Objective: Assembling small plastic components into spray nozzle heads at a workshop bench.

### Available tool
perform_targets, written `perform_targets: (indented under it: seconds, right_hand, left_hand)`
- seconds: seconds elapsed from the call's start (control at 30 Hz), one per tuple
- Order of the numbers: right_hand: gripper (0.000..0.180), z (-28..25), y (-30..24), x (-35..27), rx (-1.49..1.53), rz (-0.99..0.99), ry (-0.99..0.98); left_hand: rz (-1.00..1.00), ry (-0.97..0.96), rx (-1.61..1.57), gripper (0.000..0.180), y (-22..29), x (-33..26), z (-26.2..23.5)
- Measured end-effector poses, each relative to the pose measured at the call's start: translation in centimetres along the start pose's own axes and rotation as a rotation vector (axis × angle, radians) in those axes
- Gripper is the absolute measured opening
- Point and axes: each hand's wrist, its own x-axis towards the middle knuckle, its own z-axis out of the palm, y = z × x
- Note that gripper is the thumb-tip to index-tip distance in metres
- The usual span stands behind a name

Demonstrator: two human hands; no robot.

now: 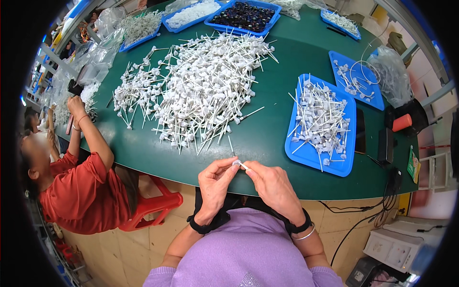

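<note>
Close together at the near edge of the table, my left hand (213, 185) and my right hand (276, 187) pinch one small white part with a thin stem (243, 165). The left fingertips are on its capped end, and the right thumb and fingers grip the stem; the fingers hide some of it. Just beyond the left fingertips, a loose stemmed part (231, 144) lies on the green table (267, 129). Farther back is a large pile of similar white stemmed parts (205, 86), with a smaller heap (138, 88) at its left.
On the right, a blue tray (352, 148) holds more stemmed parts, and another blue tray (377, 99) with a few stands behind it. Trays of dark pieces (244, 16) and white pieces (193, 13) line the back. At left sits a co-worker in a red top (86, 191).
</note>
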Motion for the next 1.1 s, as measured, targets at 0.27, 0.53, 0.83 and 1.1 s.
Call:
perform_targets:
  seconds: [0.27,0.53,0.83,1.1]
  right_hand:
    - [0.022,-0.4,1.4,0.5,0.214,0.129,-0.212]
    - [0.029,-0.3,0.9,-0.2,0.252,0.095,-0.154]
    - [0.031,-0.4,0.6,-0.4,0.293,0.170,-0.180]
    - [0.027,-0.3,1.6,-0.1,0.293,0.147,-0.212]
  left_hand:
    - [0.183,-0.022,0.254,0.021,-0.2,-0.5,-0.5]
    - [0.024,-0.024,-0.013,0.023,0.3,-0.3,0.3]
    - [0.026,-0.024,-0.037,0.023,0.4,-0.4,0.4]
    - [0.051,-0.029,0.020,0.020,0.2,-0.4,0.2]
